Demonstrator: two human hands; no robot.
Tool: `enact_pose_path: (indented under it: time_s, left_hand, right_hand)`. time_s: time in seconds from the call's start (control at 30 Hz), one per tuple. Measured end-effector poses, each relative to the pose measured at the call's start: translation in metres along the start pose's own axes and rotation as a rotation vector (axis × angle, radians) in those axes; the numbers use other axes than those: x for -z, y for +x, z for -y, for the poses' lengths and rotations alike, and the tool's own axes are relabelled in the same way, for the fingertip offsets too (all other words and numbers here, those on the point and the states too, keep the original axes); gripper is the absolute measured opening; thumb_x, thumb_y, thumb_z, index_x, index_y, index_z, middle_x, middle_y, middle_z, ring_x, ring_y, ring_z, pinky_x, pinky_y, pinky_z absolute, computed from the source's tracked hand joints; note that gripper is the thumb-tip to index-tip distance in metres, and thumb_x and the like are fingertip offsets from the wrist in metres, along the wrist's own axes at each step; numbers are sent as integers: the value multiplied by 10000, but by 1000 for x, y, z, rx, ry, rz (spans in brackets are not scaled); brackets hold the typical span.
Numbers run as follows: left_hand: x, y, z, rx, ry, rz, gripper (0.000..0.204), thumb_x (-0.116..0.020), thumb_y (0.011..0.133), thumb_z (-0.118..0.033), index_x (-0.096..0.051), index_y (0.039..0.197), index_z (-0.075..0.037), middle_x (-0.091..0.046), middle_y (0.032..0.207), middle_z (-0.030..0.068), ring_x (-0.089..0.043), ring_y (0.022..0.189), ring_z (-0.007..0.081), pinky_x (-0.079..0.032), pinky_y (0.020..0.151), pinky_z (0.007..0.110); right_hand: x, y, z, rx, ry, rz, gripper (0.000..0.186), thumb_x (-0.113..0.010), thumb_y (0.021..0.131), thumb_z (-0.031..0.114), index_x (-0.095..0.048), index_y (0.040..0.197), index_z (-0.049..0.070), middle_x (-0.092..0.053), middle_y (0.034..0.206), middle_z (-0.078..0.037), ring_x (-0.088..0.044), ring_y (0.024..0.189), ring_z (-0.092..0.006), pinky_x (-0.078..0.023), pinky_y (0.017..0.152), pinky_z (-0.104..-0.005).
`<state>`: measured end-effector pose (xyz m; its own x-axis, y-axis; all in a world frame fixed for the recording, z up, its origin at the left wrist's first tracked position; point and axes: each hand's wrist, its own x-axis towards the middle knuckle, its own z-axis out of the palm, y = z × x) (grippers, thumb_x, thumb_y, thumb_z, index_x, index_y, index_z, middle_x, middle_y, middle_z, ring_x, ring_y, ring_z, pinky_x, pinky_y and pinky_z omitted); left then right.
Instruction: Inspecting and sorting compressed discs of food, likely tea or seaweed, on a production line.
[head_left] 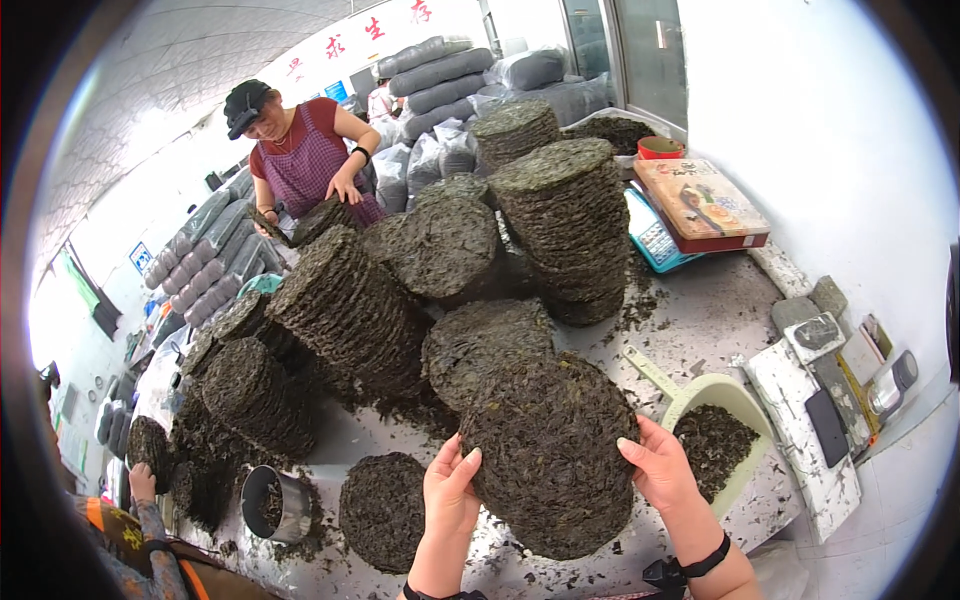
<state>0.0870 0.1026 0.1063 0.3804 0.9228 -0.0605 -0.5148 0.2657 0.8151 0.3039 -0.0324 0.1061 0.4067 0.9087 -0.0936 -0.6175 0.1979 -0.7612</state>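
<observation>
Between the two hands, nearest to the camera, one dark round disc [552, 455] of dried, leafy material is held up. Its left edge is gripped by the left hand [452, 490] and its right edge by the right hand [660, 465], with both thumbs laid on the near face. Whether it touches the low pile [490, 340] just beyond the hands cannot be told.

Beside the left hand, a single flat disc [383, 512] is lying on the bench [715, 320], apart from any pile. Farther to the left, a metal cup [295, 508] is seen among crumbs. Beside the right hand, a pale dustpan [762, 455] is placed, with loose fragments [715, 450] in it.

Beyond the left hand a tall stack [345, 310] is leaning, and beyond the right hand another high stack [565, 230] is built. Much stacking is therefore judged to be done. The held disc is not yet put down, and the flat one appears to be left for handling. Across the bench, discs are also being handled by a co-worker [315, 150].
</observation>
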Motion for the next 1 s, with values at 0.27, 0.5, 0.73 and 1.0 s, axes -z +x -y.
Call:
enact_pose_path:
  time_s: [0.27,0.5,0.73,1.0]
  left_hand:
    - [-12,-9,-11,85,-45,-40,310,-692,811,-33,-571,1095,-65,-628,968,-2,-610,901,102,-506,813,270]
    - [1,-13,-13,33,-69,71,400,-608,847,30,-512,1234,6,-634,1126,87,-614,1018,159,-485,908,307]
    - [-1,-14,-15,23,-10,120,362,-604,838,38,-530,1190,-4,-618,1137,90,-603,1029,175,-480,902,318]
    - [2,-16,-12,40,98,76,319,-609,847,8,-539,1158,13,-634,1082,104,-629,958,190,-516,840,349]
  right_hand:
    - [1,3,-8,23,67,-13,415,-627,866,23,-496,1258,-3,-610,1131,-78,-595,1004,-168,-479,892,-313]
    - [0,1,-12,70,32,11,387,-634,858,6,-507,1224,5,-610,1118,-67,-584,1004,-149,-469,899,-304]
    - [-3,0,-13,174,-175,8,406,-659,861,50,-498,1231,0,-592,1135,-44,-546,1038,-126,-425,938,-285]
    - [-5,-1,-12,143,-181,34,434,-675,852,65,-496,1239,-11,-584,1146,-47,-534,1054,-135,-417,944,-288]
